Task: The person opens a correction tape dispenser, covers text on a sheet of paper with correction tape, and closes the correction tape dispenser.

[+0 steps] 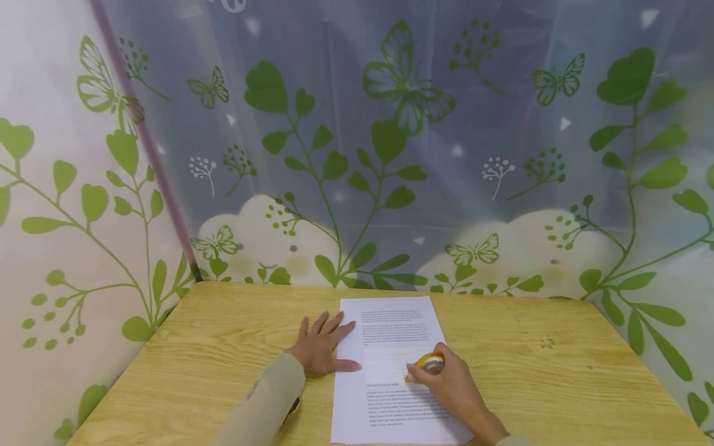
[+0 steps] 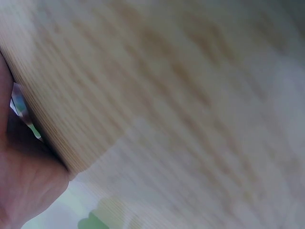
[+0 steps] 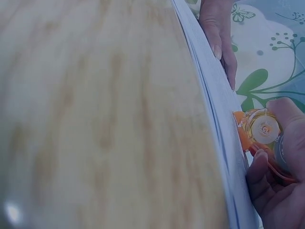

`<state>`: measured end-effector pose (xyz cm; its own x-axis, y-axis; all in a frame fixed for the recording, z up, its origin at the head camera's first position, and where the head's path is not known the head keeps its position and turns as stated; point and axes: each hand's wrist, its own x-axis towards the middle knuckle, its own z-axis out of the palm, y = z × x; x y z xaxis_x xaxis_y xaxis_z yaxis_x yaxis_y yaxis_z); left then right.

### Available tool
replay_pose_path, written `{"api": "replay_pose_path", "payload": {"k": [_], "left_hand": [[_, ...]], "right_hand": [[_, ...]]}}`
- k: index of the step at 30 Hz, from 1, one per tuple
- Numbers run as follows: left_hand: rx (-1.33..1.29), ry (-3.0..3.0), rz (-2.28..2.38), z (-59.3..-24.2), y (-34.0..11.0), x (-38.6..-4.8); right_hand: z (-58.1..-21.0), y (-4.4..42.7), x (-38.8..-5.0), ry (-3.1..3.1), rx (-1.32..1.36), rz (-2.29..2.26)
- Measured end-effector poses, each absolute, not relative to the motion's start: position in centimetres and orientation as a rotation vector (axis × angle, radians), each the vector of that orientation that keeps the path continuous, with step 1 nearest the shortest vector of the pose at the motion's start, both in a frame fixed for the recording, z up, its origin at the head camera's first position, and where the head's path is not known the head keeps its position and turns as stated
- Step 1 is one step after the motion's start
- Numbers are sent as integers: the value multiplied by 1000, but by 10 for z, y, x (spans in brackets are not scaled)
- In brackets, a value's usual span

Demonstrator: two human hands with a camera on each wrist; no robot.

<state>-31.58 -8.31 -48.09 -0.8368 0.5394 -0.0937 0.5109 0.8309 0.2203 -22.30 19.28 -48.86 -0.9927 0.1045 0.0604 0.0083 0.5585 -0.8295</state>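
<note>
A stack of printed paper point(image 1: 351, 409) lies on the wooden table, with a whiter band point(image 1: 385, 365) between two blocks of text. My right hand point(image 1: 457, 387) pinches an orange correction tape dispenser point(image 1: 428, 362) between thumb and fingers, its tip down at the page by the band's right side. In the right wrist view, the dispenser point(image 3: 257, 129) shows a clear body with a reel inside, its tip against the sheets. My left hand point(image 1: 322, 348) rests with fingers spread across the left edge of the paper. Only part of that hand point(image 2: 33, 186) shows in the left wrist view.
The wooden table point(image 1: 195, 365) extends on both sides of the paper. Behind it hangs a curtain point(image 1: 346, 235) printed with leaves and butterflies. Small dark marks point(image 1: 543, 341) show on the table at the right.
</note>
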Motion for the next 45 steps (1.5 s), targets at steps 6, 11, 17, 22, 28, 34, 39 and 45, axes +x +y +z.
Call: {"api": "replay_pose_path", "payload": {"k": [6,11,17,22,28,34,39,45], "left_hand": [[815,2848,309,-485,-83,-318],[810,2850,295,-481,-83,-317],[811,2845,304,-486,-84,-319],[815,2862,322,-495,-85,-324],[809,2868,307,-496,-84,-324],[833,2868,313,-492,-84,-322],[821,2874,293,-492,-84,-323],[803,2871,279,-498,-84,-326]], "right_hand": [[-488,194,-223,-2669,-91,1442],[-489,197,-225,-2681,-102,1453],[-489,200,-225,-2696,-134,1449],[-488,200,-226,-2710,-165,1474],[-488,201,-225,-2717,-187,1485],[-488,203,-224,-2698,-179,1531],[-488,204,-225,-2677,-174,1564],[-488,205,-224,-2700,-189,1520]]}}
